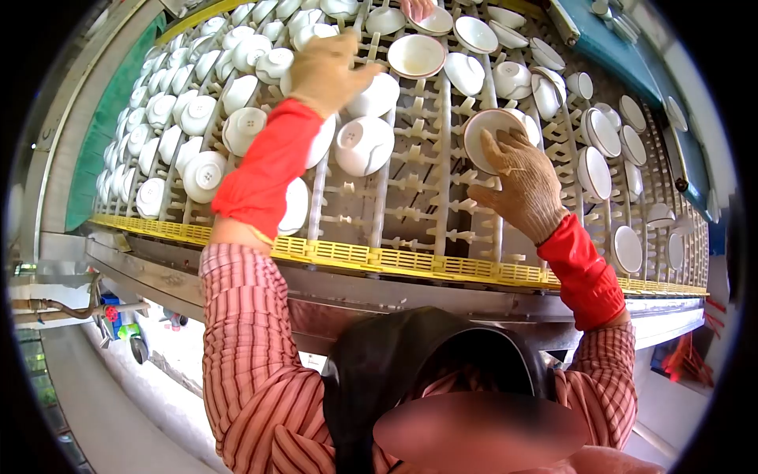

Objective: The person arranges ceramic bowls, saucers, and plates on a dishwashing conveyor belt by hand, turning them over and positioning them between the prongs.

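My left hand (pixel 328 75), in a tan knit glove with a red sleeve cuff, is stretched over upside-down white bowls. Its thumb stands apart from the fingers, and nothing shows in its grasp. Beside its thumb is an upside-down bowl (pixel 374 96), and another bowl (pixel 365 146) lies nearer to me. My right hand (pixel 521 178), gloved alike, lays its fingers over a tilted white bowl (pixel 480 136) with a brown rim. The thumb is spread away from that bowl, and the fingertips partly cover it. Behind it sits a further bowl (pixel 530 126).
Rows of white bowls (pixel 204 175) lie on a pegged conveyor (pixel 410 197) with a yellow edge strip (pixel 403 262). An upright-facing bowl (pixel 416 56) is near the middle. Another person's hand (pixel 417 8) reaches in at the far side. A teal-edged surface (pixel 624 59) stands at right.
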Motion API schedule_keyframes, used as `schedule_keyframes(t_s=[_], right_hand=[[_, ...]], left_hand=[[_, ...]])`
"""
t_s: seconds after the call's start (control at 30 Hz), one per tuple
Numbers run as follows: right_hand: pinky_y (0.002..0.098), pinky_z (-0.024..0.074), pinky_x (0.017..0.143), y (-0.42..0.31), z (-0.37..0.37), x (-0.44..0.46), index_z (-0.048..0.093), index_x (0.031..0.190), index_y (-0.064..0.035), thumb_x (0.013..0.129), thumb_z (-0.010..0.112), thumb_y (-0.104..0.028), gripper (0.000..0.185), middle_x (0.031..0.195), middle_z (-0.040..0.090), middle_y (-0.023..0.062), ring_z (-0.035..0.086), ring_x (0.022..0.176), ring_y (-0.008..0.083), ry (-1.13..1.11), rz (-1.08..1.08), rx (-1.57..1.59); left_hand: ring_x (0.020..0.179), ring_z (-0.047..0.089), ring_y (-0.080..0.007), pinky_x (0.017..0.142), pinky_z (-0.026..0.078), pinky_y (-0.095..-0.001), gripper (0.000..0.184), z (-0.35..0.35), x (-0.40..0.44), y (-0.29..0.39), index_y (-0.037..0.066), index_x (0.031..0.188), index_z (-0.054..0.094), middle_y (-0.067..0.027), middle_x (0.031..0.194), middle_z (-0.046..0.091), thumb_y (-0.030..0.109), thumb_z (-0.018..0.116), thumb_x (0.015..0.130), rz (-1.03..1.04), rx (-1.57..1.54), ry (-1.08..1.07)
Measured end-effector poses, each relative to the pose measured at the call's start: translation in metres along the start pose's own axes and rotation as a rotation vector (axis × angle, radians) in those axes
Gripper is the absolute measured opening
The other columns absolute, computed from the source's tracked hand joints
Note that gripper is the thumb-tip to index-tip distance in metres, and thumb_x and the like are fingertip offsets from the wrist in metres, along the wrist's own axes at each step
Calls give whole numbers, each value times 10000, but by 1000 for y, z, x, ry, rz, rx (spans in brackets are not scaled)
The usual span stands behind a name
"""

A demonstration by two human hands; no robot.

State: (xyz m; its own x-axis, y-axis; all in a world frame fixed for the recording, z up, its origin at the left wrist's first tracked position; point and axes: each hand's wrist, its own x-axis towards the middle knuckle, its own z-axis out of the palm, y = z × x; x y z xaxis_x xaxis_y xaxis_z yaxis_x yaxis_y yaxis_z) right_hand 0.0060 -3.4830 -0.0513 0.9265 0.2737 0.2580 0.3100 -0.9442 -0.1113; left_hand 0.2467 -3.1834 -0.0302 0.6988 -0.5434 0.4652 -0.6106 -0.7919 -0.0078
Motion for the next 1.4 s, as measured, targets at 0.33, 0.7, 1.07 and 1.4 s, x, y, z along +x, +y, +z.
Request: schedule_keyframes(t_s=[0.33, 0.7, 1.07, 1.4], right_hand=[[468, 596, 1002, 56, 26, -7, 812, 1106, -17, 862, 824, -277, 356, 968, 801, 187, 768, 1023, 381, 59, -139, 15], [474, 681, 901, 63, -26, 34, 647, 1455, -87, 851, 912, -163, 664, 1101, 799, 241, 820, 1006, 382, 262, -28, 102], [459, 603, 988, 119, -3, 43, 753, 1377, -60, 992, 718, -528, 607, 1238, 805, 206, 774, 1093, 407, 345, 469, 452], [549, 575, 933, 256, 0, -62, 820, 1158, -45, 1040, 634, -519, 523, 1110, 774, 281, 750, 1054, 447, -33, 608, -77]], left_hand=[[1248, 701, -392, 1091, 548, -493, 478, 97, 75, 87, 184, 1361, 765, -155, 1364, 758, 535, 613, 1073, -114, 70, -353], [1208, 730, -303, 1071, 579, -385, 364, 10, 11, 35, 122, 1394, 730, -147, 1308, 775, 70, 557, 1078, -252, -542, -45], [905, 741, -427, 757, 571, -540, 465, 23, -3, 64, 75, 1317, 704, -198, 936, 777, 390, 734, 976, -51, 143, -72], [1066, 679, -348, 965, 571, -445, 715, 42, 0, 232, 13, 1392, 670, -162, 1178, 725, 382, 903, 826, 527, -318, -20]])
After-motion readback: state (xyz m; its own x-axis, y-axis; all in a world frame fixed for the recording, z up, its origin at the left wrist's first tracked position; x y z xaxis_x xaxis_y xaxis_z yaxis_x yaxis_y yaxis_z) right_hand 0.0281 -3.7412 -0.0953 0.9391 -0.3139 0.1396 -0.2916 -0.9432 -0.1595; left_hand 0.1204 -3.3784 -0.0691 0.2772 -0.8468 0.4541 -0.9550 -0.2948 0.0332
